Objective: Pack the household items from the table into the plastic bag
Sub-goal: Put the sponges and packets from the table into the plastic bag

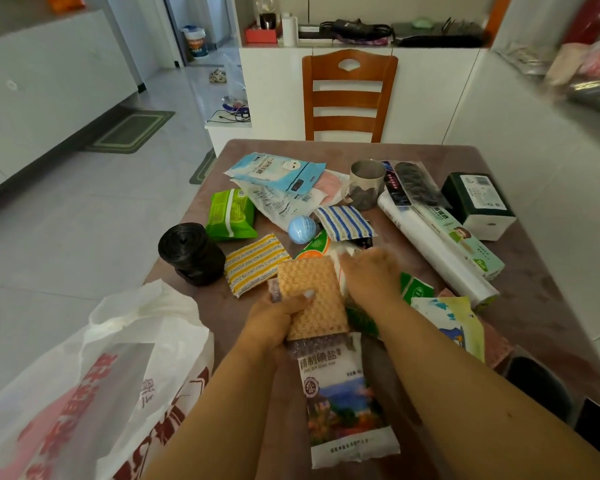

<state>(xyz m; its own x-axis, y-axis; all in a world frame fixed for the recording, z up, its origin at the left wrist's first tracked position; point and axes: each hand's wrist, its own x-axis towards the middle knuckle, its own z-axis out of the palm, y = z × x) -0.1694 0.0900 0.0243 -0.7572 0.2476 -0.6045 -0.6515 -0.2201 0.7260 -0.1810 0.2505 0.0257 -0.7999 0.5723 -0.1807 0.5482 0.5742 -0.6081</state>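
Observation:
My left hand (274, 323) grips an orange waffle-textured sponge pad (312, 296) by its left edge, above the table near its middle. My right hand (371, 268) lies just to the right of the pad, fingers down on a white packet (340, 254); whether it grips the packet is unclear. A bag of salt (340, 396) lies on the table below the pad, between my forearms. The white plastic bag with red print (94, 386) sits open at the table's near left corner.
On the brown table (534, 306) lie a black roll of bin bags (191, 252), a yellow striped cloth (255, 263), a green wipes pack (231, 214), a blue ball (302, 229), a mug (366, 183), a film roll (437, 249) and a tissue box (478, 204). A wooden chair (349, 95) stands behind.

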